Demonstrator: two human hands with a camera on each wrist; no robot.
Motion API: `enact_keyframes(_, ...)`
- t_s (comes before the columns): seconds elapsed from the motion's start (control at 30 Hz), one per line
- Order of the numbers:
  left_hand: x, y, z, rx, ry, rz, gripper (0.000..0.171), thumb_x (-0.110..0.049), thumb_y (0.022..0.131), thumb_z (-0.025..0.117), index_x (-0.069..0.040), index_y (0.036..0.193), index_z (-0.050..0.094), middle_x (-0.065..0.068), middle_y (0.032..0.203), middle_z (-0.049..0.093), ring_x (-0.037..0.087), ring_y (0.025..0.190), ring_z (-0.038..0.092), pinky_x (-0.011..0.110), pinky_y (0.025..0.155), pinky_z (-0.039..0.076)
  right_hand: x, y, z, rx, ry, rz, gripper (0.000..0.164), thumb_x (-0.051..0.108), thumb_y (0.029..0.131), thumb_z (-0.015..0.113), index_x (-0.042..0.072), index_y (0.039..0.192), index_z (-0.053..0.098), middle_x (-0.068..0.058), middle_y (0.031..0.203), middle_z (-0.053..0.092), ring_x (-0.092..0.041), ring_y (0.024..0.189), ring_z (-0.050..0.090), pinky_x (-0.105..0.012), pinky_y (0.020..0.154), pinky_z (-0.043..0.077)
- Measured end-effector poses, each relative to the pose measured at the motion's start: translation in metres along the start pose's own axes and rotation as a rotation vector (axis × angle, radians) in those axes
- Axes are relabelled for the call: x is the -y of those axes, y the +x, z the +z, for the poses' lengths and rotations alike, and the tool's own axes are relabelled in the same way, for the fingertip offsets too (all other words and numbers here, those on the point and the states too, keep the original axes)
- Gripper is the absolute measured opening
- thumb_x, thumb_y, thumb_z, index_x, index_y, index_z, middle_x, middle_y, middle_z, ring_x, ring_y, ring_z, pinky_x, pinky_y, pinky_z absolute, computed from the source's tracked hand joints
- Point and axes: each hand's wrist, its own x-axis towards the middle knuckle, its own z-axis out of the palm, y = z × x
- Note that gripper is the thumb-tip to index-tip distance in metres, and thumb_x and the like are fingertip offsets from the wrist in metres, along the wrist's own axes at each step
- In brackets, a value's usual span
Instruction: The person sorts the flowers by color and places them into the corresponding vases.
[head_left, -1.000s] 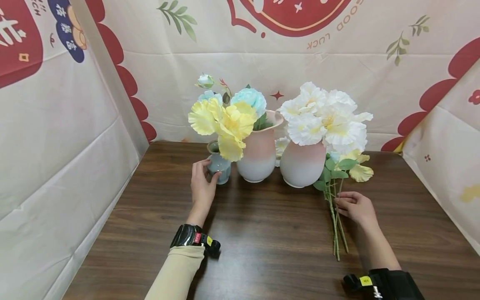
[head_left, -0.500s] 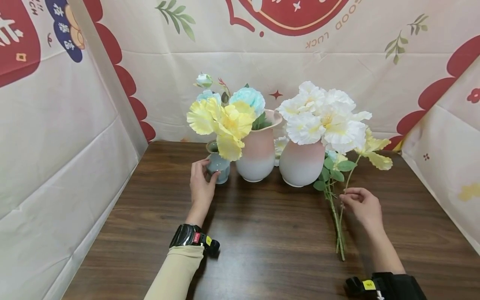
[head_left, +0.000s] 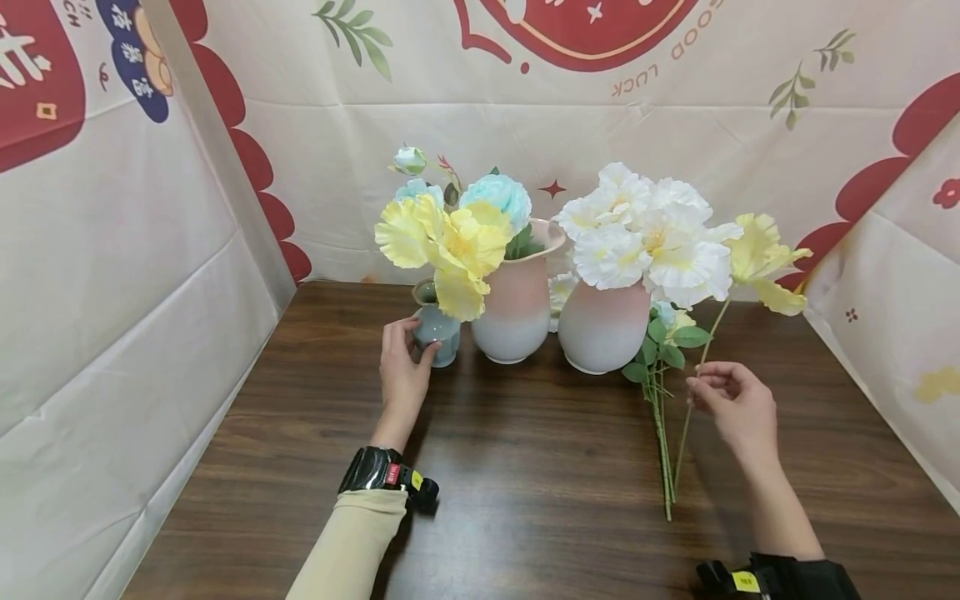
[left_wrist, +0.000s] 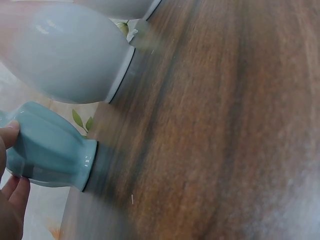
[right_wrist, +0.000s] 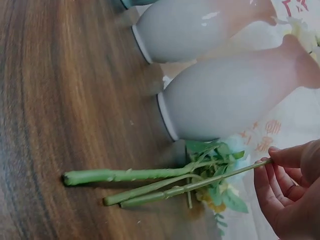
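My left hand (head_left: 405,371) holds a small blue-green vase (head_left: 438,335) standing on the table, thumb on one side and fingers on the other. Between thumb and fingertips, my right hand (head_left: 738,408) pinches the thin stem of a yellow artificial flower (head_left: 761,258), which leans up and to the right. In the right wrist view the pinched stem (right_wrist: 200,185) runs just over other green stems (right_wrist: 125,175). Those lie on the table with green leaves (head_left: 660,343) and small pale blossoms, left of my right hand.
A pink-and-white vase (head_left: 513,312) with yellow and blue flowers (head_left: 465,242) stands right of the small vase. Beside it is another pink-and-white vase (head_left: 603,329) filled with white flowers (head_left: 652,233). A printed cloth (head_left: 450,125) hangs behind the wooden table (head_left: 525,483).
My right hand has moved right and slightly up, drawing the yellow flower away from the other stems; its bloom has risen to the right. My left hand stays on the small vase.
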Motion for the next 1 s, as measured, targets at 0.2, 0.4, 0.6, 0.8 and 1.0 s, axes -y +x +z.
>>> enact_keyframes(0.2, 0.000, 0.000, -0.001, -0.001, -0.002, 0.001, 0.043, -0.013, 0.088, 0.076, -0.003, 0.123, 0.054, 0.015, 0.130, 0.052, 0.031, 0.128, 0.056, 0.042, 0.106, 0.054, 0.013, -0.003, 0.005, -0.081, 0.032, -0.015, 0.029, -0.009, 0.088, 0.068, 0.019, 0.089, 0.067, 0.017, 0.072, 0.068, 0.004, 0.060, 0.066, -0.012, 0.059, 0.059)
enact_keyframes(0.4, 0.000, -0.001, -0.001, 0.000, -0.009, 0.008, 0.042, -0.012, 0.088, 0.075, -0.002, 0.123, 0.054, 0.014, 0.130, 0.052, 0.032, 0.128, 0.056, 0.043, 0.106, 0.054, 0.031, -0.009, 0.009, -0.193, 0.143, -0.026, 0.018, -0.011, 0.084, 0.071, 0.005, 0.090, 0.067, 0.009, 0.071, 0.069, 0.000, 0.058, 0.065, -0.012, 0.056, 0.058)
enact_keyframes(0.6, -0.001, -0.001, -0.001, 0.008, -0.010, 0.000, 0.042, -0.013, 0.089, 0.075, -0.003, 0.124, 0.053, 0.014, 0.130, 0.051, 0.030, 0.129, 0.055, 0.042, 0.107, 0.053, 0.042, -0.014, 0.013, -0.232, 0.216, -0.119, 0.018, -0.016, 0.082, 0.070, -0.001, 0.091, 0.066, 0.006, 0.073, 0.069, -0.002, 0.059, 0.066, -0.011, 0.056, 0.057)
enact_keyframes(0.8, 0.000, 0.000, -0.001, 0.016, -0.003, -0.002, 0.042, -0.014, 0.090, 0.074, -0.004, 0.124, 0.053, 0.013, 0.131, 0.051, 0.030, 0.130, 0.055, 0.040, 0.108, 0.053, 0.054, -0.021, 0.016, -0.242, 0.275, -0.231, 0.018, -0.018, 0.080, 0.070, -0.003, 0.090, 0.066, 0.004, 0.074, 0.068, -0.003, 0.061, 0.066, -0.009, 0.056, 0.056)
enact_keyframes(1.0, 0.001, 0.000, -0.001, 0.021, -0.002, -0.004, 0.042, -0.015, 0.091, 0.074, -0.004, 0.125, 0.053, 0.013, 0.131, 0.051, 0.029, 0.130, 0.054, 0.040, 0.109, 0.053, 0.068, -0.028, 0.020, -0.214, 0.368, -0.333, 0.016, -0.018, 0.081, 0.070, -0.007, 0.092, 0.065, -0.002, 0.075, 0.068, -0.008, 0.061, 0.066, -0.012, 0.059, 0.057)
